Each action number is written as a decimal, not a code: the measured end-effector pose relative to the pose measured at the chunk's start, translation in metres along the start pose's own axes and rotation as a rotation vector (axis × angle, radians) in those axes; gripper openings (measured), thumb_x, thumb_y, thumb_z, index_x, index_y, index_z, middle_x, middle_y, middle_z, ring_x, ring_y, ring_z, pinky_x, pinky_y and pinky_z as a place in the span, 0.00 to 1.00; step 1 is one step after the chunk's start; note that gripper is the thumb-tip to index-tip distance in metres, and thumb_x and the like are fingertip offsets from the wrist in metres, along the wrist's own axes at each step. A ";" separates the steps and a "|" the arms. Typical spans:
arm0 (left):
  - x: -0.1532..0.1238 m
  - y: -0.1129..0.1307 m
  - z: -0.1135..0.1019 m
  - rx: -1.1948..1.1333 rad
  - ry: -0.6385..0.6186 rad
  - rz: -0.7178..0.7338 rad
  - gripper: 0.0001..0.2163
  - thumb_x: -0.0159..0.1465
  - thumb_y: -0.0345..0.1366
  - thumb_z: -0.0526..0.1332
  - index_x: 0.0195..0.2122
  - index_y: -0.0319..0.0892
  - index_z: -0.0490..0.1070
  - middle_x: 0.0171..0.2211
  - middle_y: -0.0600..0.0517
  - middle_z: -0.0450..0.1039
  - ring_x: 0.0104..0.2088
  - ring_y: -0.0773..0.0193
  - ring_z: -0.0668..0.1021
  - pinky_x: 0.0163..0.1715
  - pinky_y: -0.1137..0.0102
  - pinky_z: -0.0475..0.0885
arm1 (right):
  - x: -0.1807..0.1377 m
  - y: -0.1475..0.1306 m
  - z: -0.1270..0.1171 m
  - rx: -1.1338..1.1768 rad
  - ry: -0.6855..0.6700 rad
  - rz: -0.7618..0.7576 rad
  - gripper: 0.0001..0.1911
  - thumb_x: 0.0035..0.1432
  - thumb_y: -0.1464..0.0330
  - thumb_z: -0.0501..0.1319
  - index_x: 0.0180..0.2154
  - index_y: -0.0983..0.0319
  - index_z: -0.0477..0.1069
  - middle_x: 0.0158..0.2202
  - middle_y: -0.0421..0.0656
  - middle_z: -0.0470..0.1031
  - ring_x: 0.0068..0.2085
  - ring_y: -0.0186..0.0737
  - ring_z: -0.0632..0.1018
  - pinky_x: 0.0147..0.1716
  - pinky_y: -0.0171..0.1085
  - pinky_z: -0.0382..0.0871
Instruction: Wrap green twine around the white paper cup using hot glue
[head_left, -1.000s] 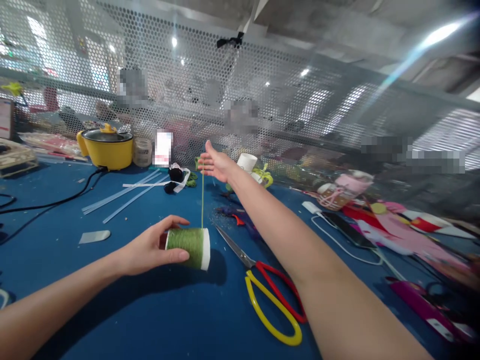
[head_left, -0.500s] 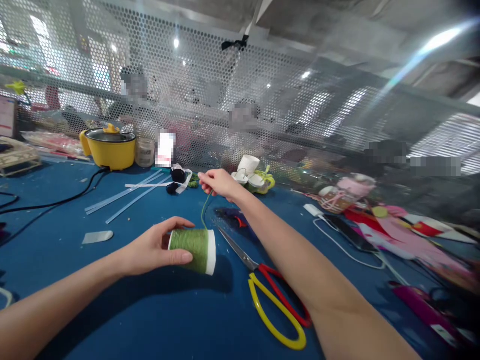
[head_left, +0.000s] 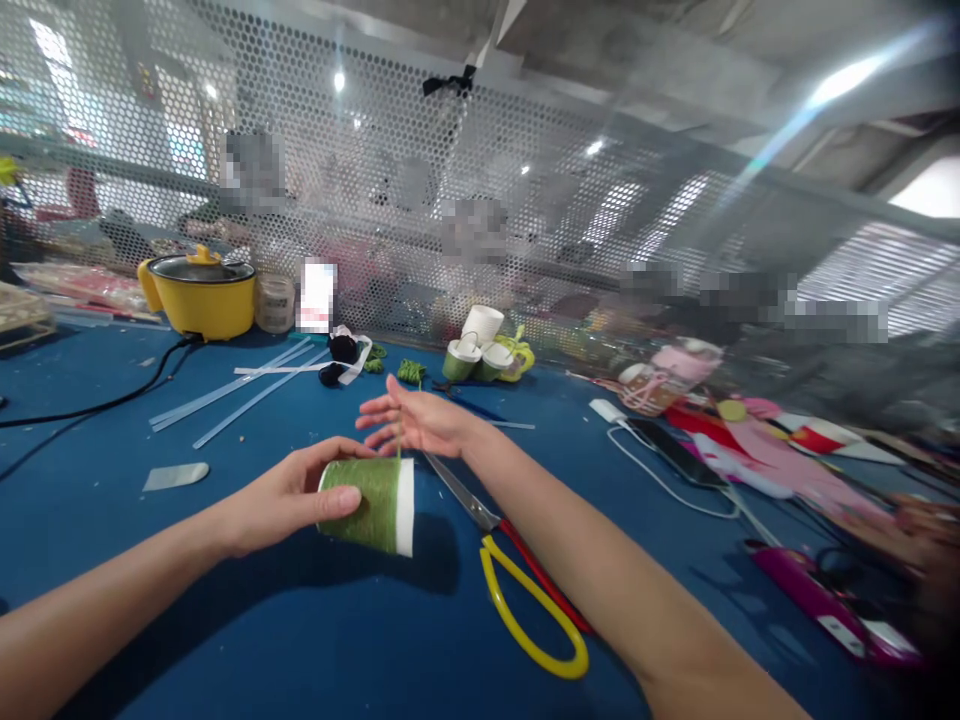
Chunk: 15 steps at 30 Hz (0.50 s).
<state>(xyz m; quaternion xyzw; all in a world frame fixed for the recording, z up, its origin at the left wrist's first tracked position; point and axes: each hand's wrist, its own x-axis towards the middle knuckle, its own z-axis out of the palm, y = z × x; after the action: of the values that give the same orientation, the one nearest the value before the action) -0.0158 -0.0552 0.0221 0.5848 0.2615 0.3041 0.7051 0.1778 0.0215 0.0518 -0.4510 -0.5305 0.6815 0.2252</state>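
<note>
Two bare hands low over blue table, forearms reaching in from near edge. Left hand curled round green twine spool, thumb on near side, fingers over top, spool lying on its side on the table with white rim turned right. Right hand hovering just behind and above spool, palm down, fingers fanned loosely leftward. One thin green strand rising straight from spool to those fingers; cannot tell whether nipped between them. One pair of scissors flat on table just right of spool, under right forearm, yellow and red loops nearest, blades pointing toward right hand. Farther out, one tuft of green twine; three cups clustered, one white and mouth down on top, two wound in green below. About four clear glue sticks lying loose at left. One yellow pot at back left, lid on, contents hidden; one pale jar beside it, contents unclear. One phone with white cable at right. Perforated metal screen behind everything.
</note>
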 end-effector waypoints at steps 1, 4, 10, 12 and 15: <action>0.000 0.001 0.001 -0.012 -0.026 -0.022 0.26 0.51 0.48 0.65 0.47 0.40 0.62 0.37 0.52 0.67 0.36 0.64 0.70 0.34 0.72 0.64 | 0.009 -0.007 -0.004 0.008 0.057 -0.049 0.26 0.61 0.52 0.42 0.35 0.66 0.67 0.37 0.48 0.74 0.32 0.34 0.77 0.31 0.34 0.72; -0.001 0.003 0.002 -0.038 -0.077 -0.056 0.26 0.50 0.47 0.66 0.47 0.40 0.63 0.37 0.51 0.68 0.36 0.64 0.70 0.35 0.72 0.64 | 0.036 -0.032 -0.023 -0.128 0.320 -0.150 0.26 0.61 0.53 0.41 0.32 0.65 0.66 0.36 0.48 0.74 0.33 0.33 0.77 0.34 0.33 0.73; 0.002 0.005 0.000 -0.106 -0.082 -0.058 0.25 0.50 0.46 0.67 0.45 0.40 0.63 0.35 0.52 0.68 0.34 0.66 0.70 0.34 0.73 0.65 | 0.085 -0.083 -0.075 -0.408 0.611 -0.166 0.21 0.62 0.57 0.48 0.38 0.68 0.67 0.36 0.49 0.73 0.34 0.36 0.75 0.33 0.38 0.71; 0.002 0.006 -0.001 -0.126 -0.077 -0.063 0.25 0.50 0.46 0.67 0.45 0.40 0.63 0.35 0.53 0.68 0.34 0.66 0.70 0.34 0.73 0.65 | 0.095 -0.097 -0.087 -0.536 0.688 -0.211 0.16 0.61 0.62 0.53 0.45 0.66 0.66 0.43 0.48 0.70 0.39 0.39 0.74 0.37 0.42 0.70; 0.002 0.005 -0.003 -0.139 -0.073 -0.065 0.26 0.50 0.46 0.67 0.45 0.39 0.63 0.35 0.53 0.68 0.34 0.67 0.70 0.34 0.74 0.64 | 0.103 -0.116 -0.096 -0.733 0.777 -0.307 0.17 0.59 0.65 0.56 0.49 0.63 0.64 0.48 0.46 0.68 0.43 0.41 0.73 0.40 0.46 0.69</action>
<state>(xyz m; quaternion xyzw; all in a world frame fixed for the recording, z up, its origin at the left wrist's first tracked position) -0.0168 -0.0509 0.0267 0.5365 0.2327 0.2770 0.7624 0.1894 0.1917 0.1172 -0.6354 -0.6705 0.1952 0.3295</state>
